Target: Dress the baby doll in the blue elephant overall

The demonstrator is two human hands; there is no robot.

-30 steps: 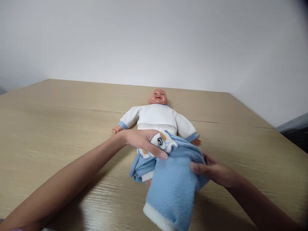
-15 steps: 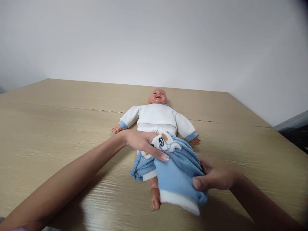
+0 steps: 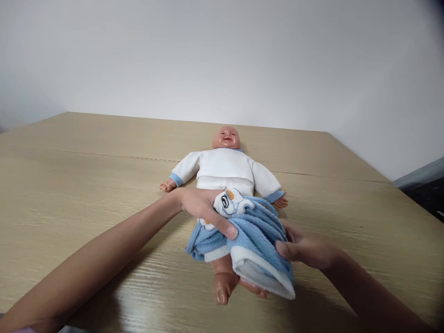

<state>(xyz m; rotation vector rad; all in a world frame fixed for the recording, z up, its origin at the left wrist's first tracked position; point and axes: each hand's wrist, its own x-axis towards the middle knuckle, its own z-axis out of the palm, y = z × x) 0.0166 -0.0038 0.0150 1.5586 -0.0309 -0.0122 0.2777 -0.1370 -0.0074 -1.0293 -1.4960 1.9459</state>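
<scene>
A baby doll [image 3: 226,164] lies on its back, head away from me, in a white top with blue cuffs. Blue terry trousers [image 3: 255,231] with white hems and an embroidered patch cover its legs. One doll foot [image 3: 224,289] sticks out of the left-hand leg opening; the other foot [image 3: 255,287] shows partly beneath the right-hand hem. My left hand [image 3: 208,208] is closed on the upper part of the trousers, thumb on top, other fingers hidden. With its thumb in front, my right hand [image 3: 301,245] grips the outer side of the right-hand trouser leg.
The doll rests on a wide light wooden table [image 3: 86,199] with a seam running across it. Behind stands a pale wall [image 3: 208,60]. A dark object [image 3: 425,192] is beyond the table's right edge.
The right-hand trouser leg has been drawn up and its hem tilted, so its opening faces me and the second foot shows. My right hand has shifted slightly up and left.
</scene>
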